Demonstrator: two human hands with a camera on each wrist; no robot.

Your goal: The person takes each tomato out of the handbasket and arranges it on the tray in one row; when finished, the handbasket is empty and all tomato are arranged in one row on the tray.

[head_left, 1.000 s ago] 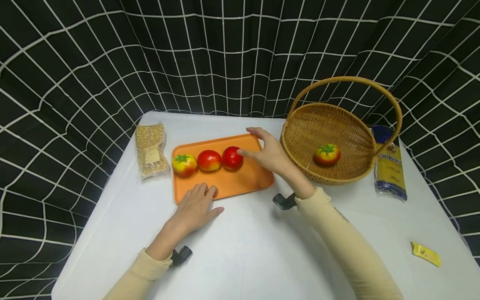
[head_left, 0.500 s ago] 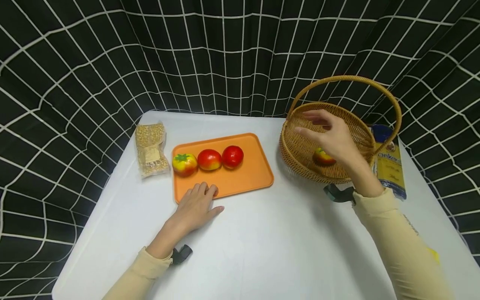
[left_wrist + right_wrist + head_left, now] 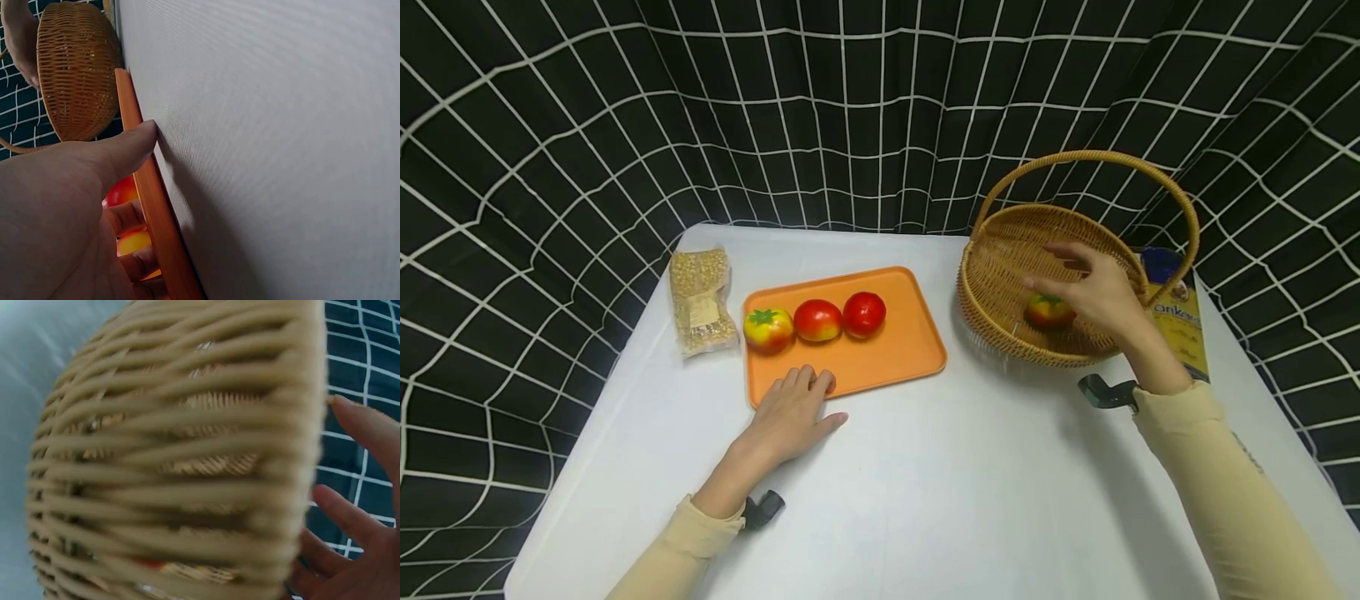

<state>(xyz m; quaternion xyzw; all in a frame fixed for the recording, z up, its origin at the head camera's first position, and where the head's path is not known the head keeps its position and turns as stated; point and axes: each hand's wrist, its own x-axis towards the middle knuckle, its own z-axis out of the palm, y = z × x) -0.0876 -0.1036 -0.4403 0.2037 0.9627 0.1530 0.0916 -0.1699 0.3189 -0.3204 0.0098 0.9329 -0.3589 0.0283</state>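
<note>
My left hand (image 3: 792, 418) rests with loosely bent fingers at the near edge of an orange tray (image 3: 895, 358). In the left wrist view its thumb lies against the white cloth, with fingers over the tray's rim (image 3: 164, 225). Three shiny fruits line the tray: a yellow-and-red tomato (image 3: 767, 330) with a green top, a red-and-yellow oval fruit (image 3: 817, 320) and a round red one (image 3: 864, 314). My right hand (image 3: 1101, 292), fingers spread and bent, is over the wicker basket (image 3: 992, 275), holding nothing visible. It partly covers another green-topped tomato (image 3: 1045, 312) inside.
The basket's tall arched handle (image 3: 1093, 156) rises beside the right hand. A yellow-and-blue packet (image 3: 1180, 321) lies right of the basket. A clear bag of grains (image 3: 702, 300) is left of the tray. A dark gridded curtain (image 3: 820, 117) surrounds the white table.
My right hand has moved from above the tray's right end, beside the round red fruit, rightward to over the basket. The left hand, tray and fruits stay where they were.
</note>
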